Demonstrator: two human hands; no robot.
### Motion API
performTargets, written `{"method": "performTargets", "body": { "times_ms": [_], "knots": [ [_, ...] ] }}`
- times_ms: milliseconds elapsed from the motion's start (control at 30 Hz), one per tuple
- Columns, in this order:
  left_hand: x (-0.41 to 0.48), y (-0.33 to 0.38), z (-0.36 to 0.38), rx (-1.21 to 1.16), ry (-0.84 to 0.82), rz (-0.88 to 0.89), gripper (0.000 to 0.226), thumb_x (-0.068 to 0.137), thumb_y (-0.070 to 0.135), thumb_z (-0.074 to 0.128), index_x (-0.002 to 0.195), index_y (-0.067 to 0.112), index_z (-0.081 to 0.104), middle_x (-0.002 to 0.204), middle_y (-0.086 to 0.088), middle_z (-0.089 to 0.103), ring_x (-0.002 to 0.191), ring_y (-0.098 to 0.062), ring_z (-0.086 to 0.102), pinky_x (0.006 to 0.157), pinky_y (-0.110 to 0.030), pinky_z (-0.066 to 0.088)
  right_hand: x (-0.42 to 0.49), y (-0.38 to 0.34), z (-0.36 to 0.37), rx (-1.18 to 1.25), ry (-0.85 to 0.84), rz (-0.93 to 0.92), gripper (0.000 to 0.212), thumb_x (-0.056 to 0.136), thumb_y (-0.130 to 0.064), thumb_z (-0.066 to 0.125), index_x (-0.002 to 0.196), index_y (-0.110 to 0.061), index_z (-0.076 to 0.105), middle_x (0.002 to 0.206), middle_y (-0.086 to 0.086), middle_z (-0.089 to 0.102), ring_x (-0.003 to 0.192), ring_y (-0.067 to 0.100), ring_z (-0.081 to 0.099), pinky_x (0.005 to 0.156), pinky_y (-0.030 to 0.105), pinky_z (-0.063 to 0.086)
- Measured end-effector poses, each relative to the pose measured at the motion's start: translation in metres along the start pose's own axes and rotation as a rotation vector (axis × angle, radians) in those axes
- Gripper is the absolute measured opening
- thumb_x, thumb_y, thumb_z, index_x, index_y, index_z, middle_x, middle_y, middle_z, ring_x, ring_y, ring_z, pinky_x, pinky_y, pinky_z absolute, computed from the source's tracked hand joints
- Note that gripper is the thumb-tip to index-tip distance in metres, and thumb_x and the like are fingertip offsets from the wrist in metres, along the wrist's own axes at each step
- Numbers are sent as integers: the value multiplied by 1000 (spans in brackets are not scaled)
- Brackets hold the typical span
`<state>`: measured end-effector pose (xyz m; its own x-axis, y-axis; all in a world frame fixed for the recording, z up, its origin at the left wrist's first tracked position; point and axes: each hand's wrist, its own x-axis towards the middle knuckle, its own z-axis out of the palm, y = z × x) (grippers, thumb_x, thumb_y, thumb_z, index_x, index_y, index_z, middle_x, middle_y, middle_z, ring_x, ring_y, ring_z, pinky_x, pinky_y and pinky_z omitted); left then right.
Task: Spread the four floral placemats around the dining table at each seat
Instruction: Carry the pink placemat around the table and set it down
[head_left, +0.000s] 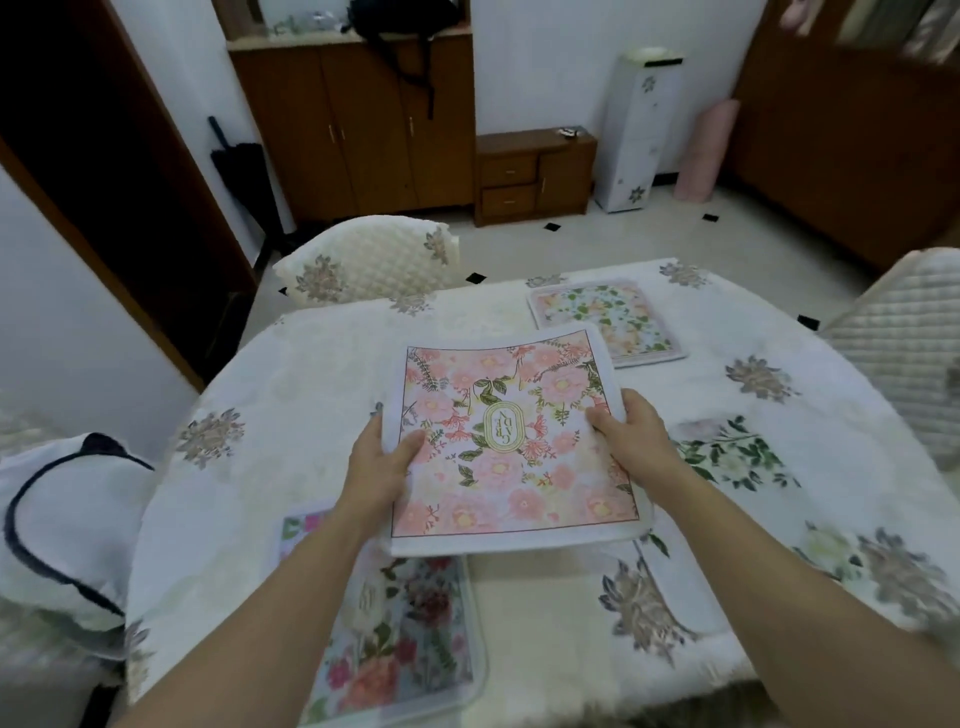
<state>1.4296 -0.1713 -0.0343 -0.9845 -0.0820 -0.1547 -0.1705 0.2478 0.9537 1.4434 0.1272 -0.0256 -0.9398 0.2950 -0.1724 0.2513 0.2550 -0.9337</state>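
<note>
Four placemats show in the frame, along with two hands and three covered chairs. At the left edge, one chair (62, 525) wears a white cover with dark piping. Just right of it, at the lower centre, a blue-toned placemat (405, 639) lies flat on the table (270, 395), partly hidden under the left forearm and the held mat. The left hand (382, 462) grips the left edge of the pink placemat (511, 447), thumb on the printed top face and fingers curled underneath, only their tips showing past the border. This pink mat sits at the frame's centre, lifted off the cloth, its near edge overlapping the blue-toned one. A second chair (363, 260) with a quilted cover stands at the upper centre, behind the table. The right hand (631, 436) clasps the mat's right edge, thumb on top, fingers wrapped below. To the upper right of centre a green-leaf placemat (618, 317) lies flat on the far side, close to the pink mat's far corner. At the right, a white-and-green placemat (727, 457) lies flat beside the right forearm. A third chair (904, 343) shows at the right edge.
</note>
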Motion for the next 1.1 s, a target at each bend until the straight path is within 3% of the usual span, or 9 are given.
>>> {"method": "performTargets", "body": {
  "times_ms": [100,167,233,333,433,533,700,900,1100],
  "knots": [
    [-8,12,35,10,-94,29,19,96,20,65,114,26,60,107,-3,72,97,-21,70,85,-39,58,-22,10,-42,6,73,46,11,97,-25,59,108,-22,59,104,3,70,90,24,70,78,47,60],
    [-12,19,58,24,-155,50,16,96,22,66,110,25,59,105,-2,69,97,-24,67,83,-34,57,-39,17,-68,33,127,73,15,97,-24,59,111,-20,60,107,5,71,92,26,71,82,50,59],
    [-18,24,81,40,-224,79,11,96,23,66,105,22,59,102,-1,69,95,-23,67,79,-32,56,-59,24,-91,43,191,87,14,98,-24,59,111,-20,61,108,5,71,93,26,71,83,51,59],
    [-30,28,113,50,-316,91,19,95,22,67,110,12,60,107,-9,72,98,-28,70,85,-46,57,-91,36,-123,30,307,111,5,98,-24,59,102,-26,60,107,3,70,90,23,71,80,47,60],
    [-43,33,144,34,-392,114,10,94,22,68,100,22,60,101,-3,73,93,-26,72,72,-37,57,-122,50,-150,3,418,149,14,97,-26,59,110,-20,58,108,3,69,91,23,69,78,45,59],
    [-59,41,175,39,-482,152,12,94,21,68,101,25,60,101,-2,72,92,-26,71,79,-43,59,-152,66,-176,21,525,184,15,96,-28,59,109,-21,58,108,-1,70,88,16,69,66,33,56],
    [-90,56,236,82,-628,189,17,95,23,67,108,15,60,102,-10,71,91,-31,71,81,-48,59,-197,91,-226,106,630,268,13,96,-28,59,107,-22,58,107,2,70,92,25,71,79,47,60],
    [-123,74,335,57,-730,241,17,95,22,68,108,19,58,92,6,69,72,-3,68,52,-13,51,-223,125,-305,143,762,283,7,95,-24,60,101,-24,57,105,4,70,87,22,71,68,35,57],
    [-153,93,453,106,-801,217,18,94,24,68,107,17,57,101,-4,72,88,-23,72,74,-42,61,-222,174,-406,174,808,288,5,95,-24,61,97,-27,57,102,5,71,86,23,73,74,42,61]
  ]
}}
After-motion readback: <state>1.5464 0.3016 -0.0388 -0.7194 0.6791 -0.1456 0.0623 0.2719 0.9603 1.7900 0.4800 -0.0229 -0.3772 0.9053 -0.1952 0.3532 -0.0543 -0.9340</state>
